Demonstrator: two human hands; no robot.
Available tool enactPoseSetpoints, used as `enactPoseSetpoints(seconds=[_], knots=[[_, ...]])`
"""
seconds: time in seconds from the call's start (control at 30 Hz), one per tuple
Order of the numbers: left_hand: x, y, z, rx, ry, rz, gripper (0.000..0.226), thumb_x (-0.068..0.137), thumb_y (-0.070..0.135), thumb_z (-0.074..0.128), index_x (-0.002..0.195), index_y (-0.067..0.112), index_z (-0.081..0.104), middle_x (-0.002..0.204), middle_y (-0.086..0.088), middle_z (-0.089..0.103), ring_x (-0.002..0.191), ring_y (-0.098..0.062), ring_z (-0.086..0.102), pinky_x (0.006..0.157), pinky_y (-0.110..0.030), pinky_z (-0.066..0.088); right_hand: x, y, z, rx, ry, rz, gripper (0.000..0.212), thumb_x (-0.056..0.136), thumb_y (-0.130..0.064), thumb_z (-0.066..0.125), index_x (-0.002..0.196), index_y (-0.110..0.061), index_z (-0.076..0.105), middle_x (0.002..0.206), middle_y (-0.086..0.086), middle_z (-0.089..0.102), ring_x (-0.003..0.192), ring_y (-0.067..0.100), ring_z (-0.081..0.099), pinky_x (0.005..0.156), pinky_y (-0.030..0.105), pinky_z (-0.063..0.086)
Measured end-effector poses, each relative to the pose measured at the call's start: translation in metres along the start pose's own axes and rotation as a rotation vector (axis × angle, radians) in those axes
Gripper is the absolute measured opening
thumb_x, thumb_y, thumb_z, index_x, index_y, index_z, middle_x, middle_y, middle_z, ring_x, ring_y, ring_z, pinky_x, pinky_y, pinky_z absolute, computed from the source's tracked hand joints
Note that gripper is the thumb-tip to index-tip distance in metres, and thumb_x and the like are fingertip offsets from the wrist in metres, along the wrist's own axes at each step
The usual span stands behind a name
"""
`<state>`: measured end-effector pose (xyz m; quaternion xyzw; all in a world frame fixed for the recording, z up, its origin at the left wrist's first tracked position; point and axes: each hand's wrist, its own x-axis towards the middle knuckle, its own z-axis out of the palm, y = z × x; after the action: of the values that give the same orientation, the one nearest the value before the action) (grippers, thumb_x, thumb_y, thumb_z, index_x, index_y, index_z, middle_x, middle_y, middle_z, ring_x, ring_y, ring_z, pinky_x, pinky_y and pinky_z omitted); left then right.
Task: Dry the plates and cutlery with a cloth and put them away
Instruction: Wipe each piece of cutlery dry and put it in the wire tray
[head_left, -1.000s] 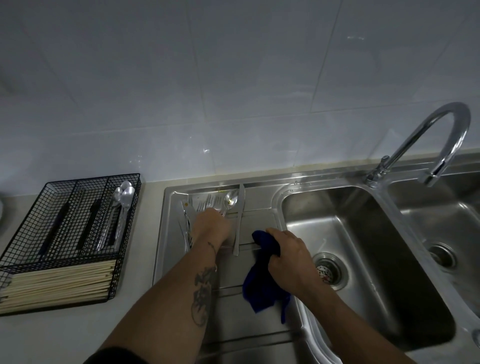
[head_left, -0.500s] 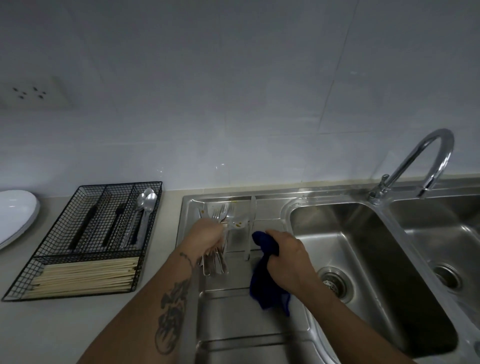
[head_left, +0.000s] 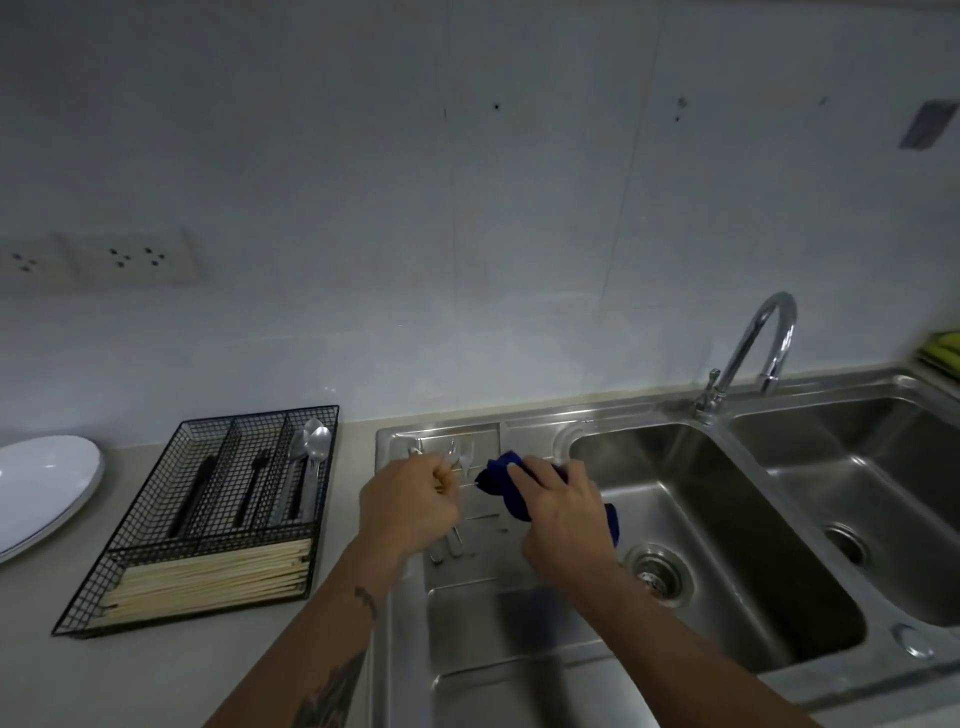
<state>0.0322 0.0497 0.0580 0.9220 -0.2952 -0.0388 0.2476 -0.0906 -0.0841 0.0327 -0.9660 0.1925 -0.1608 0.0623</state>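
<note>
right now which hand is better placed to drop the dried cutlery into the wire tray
Left. The left hand already grips the cutlery, and the wire tray sits on that side. The right hand is gripping the blue cloth, nearer the sink basin.

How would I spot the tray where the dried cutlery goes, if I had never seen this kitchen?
Start at the steel sink and look left past its draining board to the grey counter. There sits a black wire cutlery tray, between the sink and a white plate. It alone is mesh, with spoons in one slot and pale chopsticks across its near end.
</note>
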Motion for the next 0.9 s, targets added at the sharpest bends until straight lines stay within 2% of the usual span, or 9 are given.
enactPoseSetpoints(seconds=[0.07,0.17,0.23,0.37,0.53,0.67,0.77,0.83,0.9], knots=[[-0.007,-0.007,-0.010,-0.017,0.029,0.008,0.008,0.084,0.026,0.061,0.082,0.032,0.065,0.080,0.018,0.063,0.075,-0.004,0.058,0.062,-0.023,0.043,-0.009,-0.017,-0.003,-0.024,0.018,-0.071,0.075,0.046,-0.010,0.080,0.118,-0.019,0.062,0.115,-0.002,0.064,0.083,0.023,0.052,0.066,0.032,0.051],[-0.014,-0.022,-0.029,0.015,0.045,0.056,0.009,0.082,0.025,0.060,0.077,0.033,0.061,0.078,0.020,0.061,0.074,-0.004,0.055,0.057,-0.022,0.036,-0.014,-0.027,-0.003,0.004,0.025,-0.096,0.075,0.058,-0.007,0.072,0.130,-0.019,0.056,0.126,-0.004,0.060,0.086,0.023,0.049,0.072,0.033,0.050],[-0.022,-0.033,-0.036,0.028,0.024,0.085,0.011,0.081,0.025,0.060,0.074,0.033,0.057,0.079,0.018,0.062,0.074,-0.006,0.057,0.057,-0.022,0.038,-0.015,-0.037,-0.004,0.013,0.055,-0.057,0.071,0.060,-0.004,0.067,0.128,-0.020,0.057,0.122,-0.003,0.062,0.085,0.024,0.048,0.073,0.034,0.049],[-0.033,-0.049,-0.046,0.006,0.057,0.104,0.006,0.083,0.031,0.057,0.078,0.032,0.060,0.084,0.014,0.068,0.080,-0.009,0.063,0.071,-0.028,0.052,-0.021,-0.075,0.000,0.021,0.064,-0.122,0.078,0.052,-0.003,0.075,0.127,-0.016,0.059,0.124,-0.003,0.062,0.085,0.023,0.051,0.067,0.031,0.049],[-0.049,-0.071,-0.052,0.058,0.059,0.170,0.008,0.085,0.036,0.059,0.087,0.031,0.066,0.089,0.016,0.069,0.082,-0.007,0.063,0.067,-0.024,0.043,-0.029,-0.078,0.009,-0.024,0.088,-0.036,0.068,0.054,-0.008,0.071,0.120,-0.015,0.060,0.111,0.000,0.066,0.081,0.022,0.050,0.073,0.030,0.046],[-0.053,-0.072,-0.046,-0.008,0.060,0.245,0.004,0.087,0.034,0.065,0.090,0.032,0.066,0.085,0.016,0.064,0.079,-0.007,0.058,0.066,-0.025,0.041,-0.038,-0.102,0.009,-0.013,0.088,-0.097,0.081,0.052,-0.008,0.076,0.130,-0.012,0.053,0.126,0.004,0.059,0.108,0.027,0.053,0.089,0.040,0.049],[-0.052,-0.071,-0.046,0.010,0.074,0.315,0.002,0.089,0.032,0.064,0.090,0.032,0.066,0.085,0.019,0.060,0.081,-0.005,0.055,0.069,-0.025,0.040,-0.040,-0.094,0.013,-0.066,0.074,-0.114,0.086,0.055,-0.010,0.079,0.135,-0.009,0.048,0.133,0.007,0.054,0.128,0.030,0.043,0.107,0.046,0.038],[-0.055,-0.071,-0.042,0.035,0.066,0.340,0.003,0.091,0.032,0.063,0.089,0.033,0.065,0.086,0.019,0.060,0.083,-0.005,0.055,0.071,-0.026,0.041,-0.044,-0.085,0.014,-0.074,0.066,-0.049,0.087,0.058,-0.010,0.080,0.138,-0.009,0.045,0.137,0.009,0.051,0.134,0.032,0.039,0.115,0.049,0.027],[-0.057,-0.070,-0.035,0.014,0.063,0.336,0.004,0.091,0.033,0.062,0.089,0.033,0.065,0.087,0.017,0.063,0.083,-0.006,0.057,0.072,-0.029,0.045,-0.051,-0.088,0.015,-0.045,0.064,-0.058,0.088,0.055,-0.004,0.080,0.137,-0.005,0.047,0.136,0.013,0.052,0.133,0.035,0.042,0.114,0.049,0.027]])
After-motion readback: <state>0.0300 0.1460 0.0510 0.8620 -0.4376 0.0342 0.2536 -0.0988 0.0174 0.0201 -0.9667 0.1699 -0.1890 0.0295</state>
